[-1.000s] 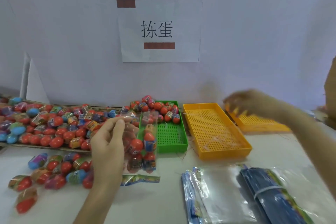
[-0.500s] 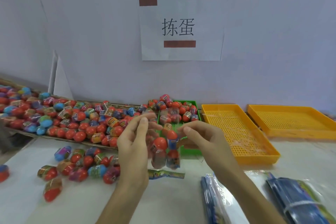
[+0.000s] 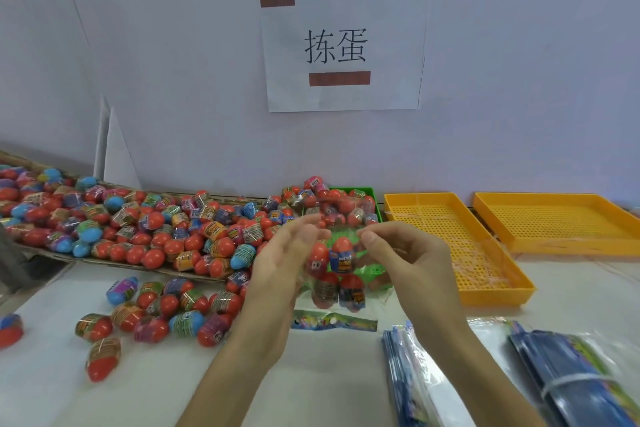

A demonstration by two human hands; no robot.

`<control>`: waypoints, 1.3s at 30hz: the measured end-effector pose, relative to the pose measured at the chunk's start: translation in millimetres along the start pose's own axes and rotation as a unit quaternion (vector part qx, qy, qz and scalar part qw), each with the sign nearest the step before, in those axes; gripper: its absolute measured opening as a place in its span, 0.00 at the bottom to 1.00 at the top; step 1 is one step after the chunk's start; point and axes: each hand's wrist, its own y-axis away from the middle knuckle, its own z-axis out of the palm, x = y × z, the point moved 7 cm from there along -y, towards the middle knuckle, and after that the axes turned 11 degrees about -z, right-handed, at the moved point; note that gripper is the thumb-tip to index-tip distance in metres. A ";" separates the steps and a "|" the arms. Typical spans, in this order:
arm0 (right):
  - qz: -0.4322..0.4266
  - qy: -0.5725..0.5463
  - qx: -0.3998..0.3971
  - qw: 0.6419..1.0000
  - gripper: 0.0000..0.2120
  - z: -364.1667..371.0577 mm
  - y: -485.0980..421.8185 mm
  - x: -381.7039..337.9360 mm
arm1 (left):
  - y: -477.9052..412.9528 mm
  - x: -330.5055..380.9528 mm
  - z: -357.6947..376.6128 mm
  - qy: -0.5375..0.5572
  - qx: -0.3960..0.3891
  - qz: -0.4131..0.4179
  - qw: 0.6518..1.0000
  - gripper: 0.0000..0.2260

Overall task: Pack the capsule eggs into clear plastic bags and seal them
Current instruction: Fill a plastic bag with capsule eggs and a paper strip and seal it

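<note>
A clear plastic bag (image 3: 337, 274) with several red capsule eggs inside hangs upright above the table, its printed header strip at the bottom. My left hand (image 3: 280, 263) pinches the bag's top left corner. My right hand (image 3: 405, 256) pinches the top right corner. A big heap of capsule eggs (image 3: 145, 229) lies on a flat cardboard tray at the left. More loose eggs (image 3: 162, 308) sit on the white table in front of it.
A green perforated tray (image 3: 375, 204) with eggs stands behind the bag. Two orange perforated trays (image 3: 460, 243) (image 3: 557, 222) lie to the right. Stacks of flat bags (image 3: 415, 374) and a rubber-banded bundle (image 3: 568, 381) lie at the front right. A paper sign (image 3: 343, 45) hangs on the wall.
My right hand came back from the orange trays and took the bag's top right corner. Both hands now hold the top edge of the bag. The view shifted left.
</note>
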 end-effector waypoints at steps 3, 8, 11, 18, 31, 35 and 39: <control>0.003 -0.005 0.011 1.000 0.06 -3.2 -1.1 -1.6 | 4.8 -9.8 5.5 -0.019 -0.029 0.024 0.999 0.16; 0.041 -0.024 0.004 0.999 0.03 -2.3 0.1 3.0 | 9.5 -9.9 -1.4 -0.022 0.006 0.062 0.998 0.11; 0.068 -0.022 -0.029 0.997 0.10 6.7 2.9 6.5 | 12.3 -8.2 -0.5 -0.040 0.008 0.084 0.996 0.11; 0.062 -0.006 -0.021 0.998 0.07 5.3 5.0 9.2 | 12.4 -11.2 0.3 -0.049 0.017 0.073 0.996 0.12; 0.066 -0.033 0.043 0.996 0.12 -2.9 4.4 5.8 | 11.1 -11.4 -4.7 0.035 0.054 0.066 0.996 0.19; 0.076 -0.037 0.060 0.995 0.13 -4.6 4.5 9.0 | 10.4 -12.9 -3.9 0.072 0.032 0.051 0.996 0.18; 0.077 -0.038 0.092 0.992 0.12 -9.0 6.0 11.5 | 7.5 -14.4 -2.7 0.126 0.005 0.035 0.991 0.16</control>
